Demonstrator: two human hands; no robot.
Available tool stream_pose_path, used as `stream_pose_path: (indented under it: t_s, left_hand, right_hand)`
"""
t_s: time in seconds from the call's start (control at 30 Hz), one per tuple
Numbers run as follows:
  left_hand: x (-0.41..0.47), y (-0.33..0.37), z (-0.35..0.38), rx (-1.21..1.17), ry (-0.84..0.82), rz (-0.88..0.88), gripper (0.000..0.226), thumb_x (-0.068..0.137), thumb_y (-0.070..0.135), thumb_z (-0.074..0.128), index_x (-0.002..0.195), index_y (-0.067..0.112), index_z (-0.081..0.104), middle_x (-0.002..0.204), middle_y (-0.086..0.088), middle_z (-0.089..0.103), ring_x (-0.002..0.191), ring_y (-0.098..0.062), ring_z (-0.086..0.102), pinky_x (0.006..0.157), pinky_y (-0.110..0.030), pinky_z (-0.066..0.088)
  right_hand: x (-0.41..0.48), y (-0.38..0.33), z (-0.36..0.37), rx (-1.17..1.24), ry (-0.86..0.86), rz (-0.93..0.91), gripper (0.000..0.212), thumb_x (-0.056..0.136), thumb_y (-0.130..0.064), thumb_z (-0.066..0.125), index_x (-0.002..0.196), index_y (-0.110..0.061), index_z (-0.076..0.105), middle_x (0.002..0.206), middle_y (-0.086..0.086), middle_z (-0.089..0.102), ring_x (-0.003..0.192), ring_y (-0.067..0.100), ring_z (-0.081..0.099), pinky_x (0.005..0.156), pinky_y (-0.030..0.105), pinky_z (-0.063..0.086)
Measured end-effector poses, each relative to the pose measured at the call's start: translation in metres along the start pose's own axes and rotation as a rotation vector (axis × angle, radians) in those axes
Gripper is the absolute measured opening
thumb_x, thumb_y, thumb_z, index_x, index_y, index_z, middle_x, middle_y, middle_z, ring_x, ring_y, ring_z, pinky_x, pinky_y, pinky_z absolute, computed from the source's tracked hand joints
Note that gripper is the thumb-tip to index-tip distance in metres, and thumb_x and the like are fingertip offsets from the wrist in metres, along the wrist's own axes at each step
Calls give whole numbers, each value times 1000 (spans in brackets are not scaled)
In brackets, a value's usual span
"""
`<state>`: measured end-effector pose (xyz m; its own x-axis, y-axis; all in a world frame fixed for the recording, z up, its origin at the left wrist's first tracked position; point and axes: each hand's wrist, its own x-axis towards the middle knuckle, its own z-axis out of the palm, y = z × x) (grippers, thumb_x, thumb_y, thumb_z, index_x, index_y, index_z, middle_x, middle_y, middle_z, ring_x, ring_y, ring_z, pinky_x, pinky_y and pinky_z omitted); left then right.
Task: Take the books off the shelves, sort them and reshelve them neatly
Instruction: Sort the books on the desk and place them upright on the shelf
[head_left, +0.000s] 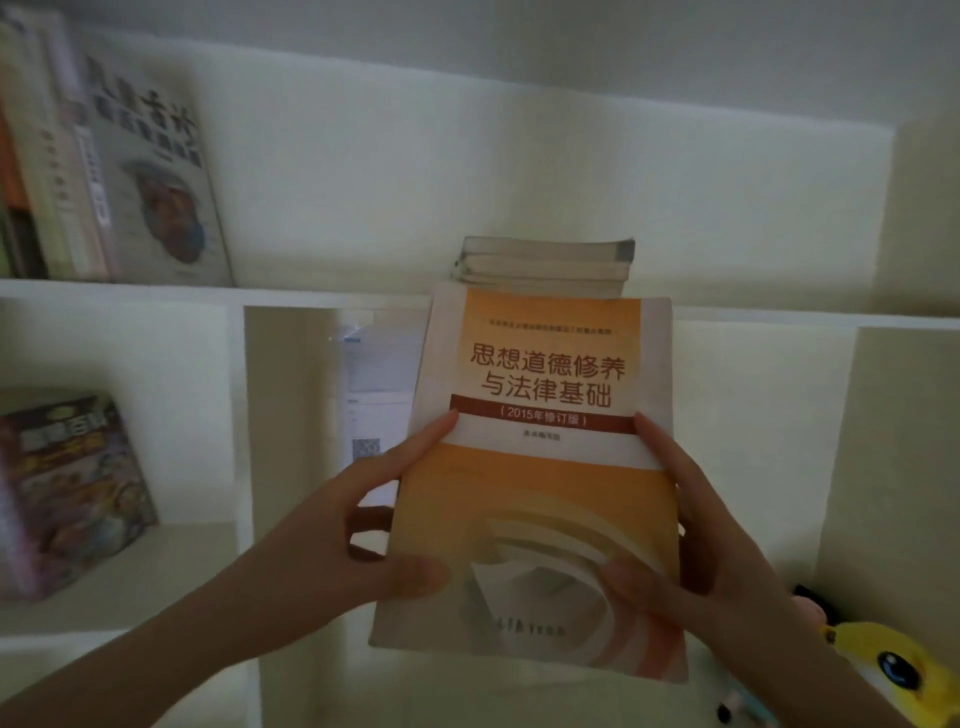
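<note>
the white bookshelf (332, 297) carries a flat stack of books (545, 265) on its upper board. just in front of it, the orange textbook (545, 493) is held in the air with its cover facing the person, and it would likely shelve best if squared up and slid in level. the left hand (337, 519) and right hand (717, 545) clamp its side edges, thumbs on the cover.

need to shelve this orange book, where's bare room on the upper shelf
Bare shelf lies between the leaning book and the flat stack, and again from the stack to the right wall. The far left is packed with upright books.
</note>
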<state>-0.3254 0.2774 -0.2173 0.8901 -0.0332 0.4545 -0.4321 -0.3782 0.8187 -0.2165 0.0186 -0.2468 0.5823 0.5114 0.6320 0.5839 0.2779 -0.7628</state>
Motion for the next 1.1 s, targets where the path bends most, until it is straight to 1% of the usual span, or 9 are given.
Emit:
stream_pose_path:
  t_s: [0.2,0.33,0.5,0.57,0.63,0.73,0.87,0.97,1.1]
  left_hand:
    - [-6,60,-35,147,124,166,90,54,25,80,120,70,39,116,37,53,98,-11,66,71,-32,59]
    - [-1,95,-65,240,226,230,91,54,24,80,123,67,40,112,24,59,94,-12,68,74,-34,59]
    - [11,123,-101,308,331,253,88,63,17,78,127,64,39,110,14,57,85,-1,66,69,-20,57]
    - [18,128,-115,321,357,250,88,68,11,77,128,63,38,114,12,54,85,1,65,64,-19,56]
    - [25,129,-128,339,387,245,89,70,7,76,130,60,37,115,12,52,86,-3,66,61,-19,55]
    - [36,130,-148,368,433,250,92,70,2,75,133,57,37,112,15,52,94,-12,63,63,-19,55]
    - [49,127,-174,402,505,259,91,71,2,74,132,57,36,118,17,47,103,-18,58,64,-19,56]
    - [58,121,-190,435,570,282,91,73,0,73,135,54,34,116,21,43,102,-14,56,65,-18,56]
    - [72,105,-211,489,612,293,91,76,-3,70,141,47,30,115,25,37,97,-4,51,66,-15,54]
  right_hand:
    - [50,-46,17,3,-70,-113,89,69,-7,73,130,-61,39,135,-22,50,116,14,60,82,33,57]
    - [103,-72,31,-38,-148,-202,91,68,-13,75,134,-60,34,140,-21,43,117,12,57,83,34,57]
    - [166,-93,51,-17,-256,-225,97,65,-14,77,138,-55,29,142,-10,38,120,16,55,87,36,56]
    - [191,-98,57,-50,-294,-235,98,67,-12,77,141,-52,26,140,-11,38,118,17,55,88,37,56]
    - [217,-100,65,-97,-337,-241,102,67,-9,78,143,-49,24,139,-10,39,117,19,56,89,38,55]
    - [256,-98,78,-140,-397,-263,107,68,2,78,142,-49,20,142,-7,37,119,18,55,93,37,53]
    - [305,-98,100,-168,-466,-287,109,70,11,74,144,-42,12,140,-6,34,121,16,51,95,32,52]
    - [338,-100,116,-233,-520,-298,110,72,11,73,143,-38,6,137,-4,31,121,17,47,89,24,53]
    - [377,-91,140,-299,-560,-311,112,70,12,75,141,-33,0,135,0,29,120,18,43,86,24,54]
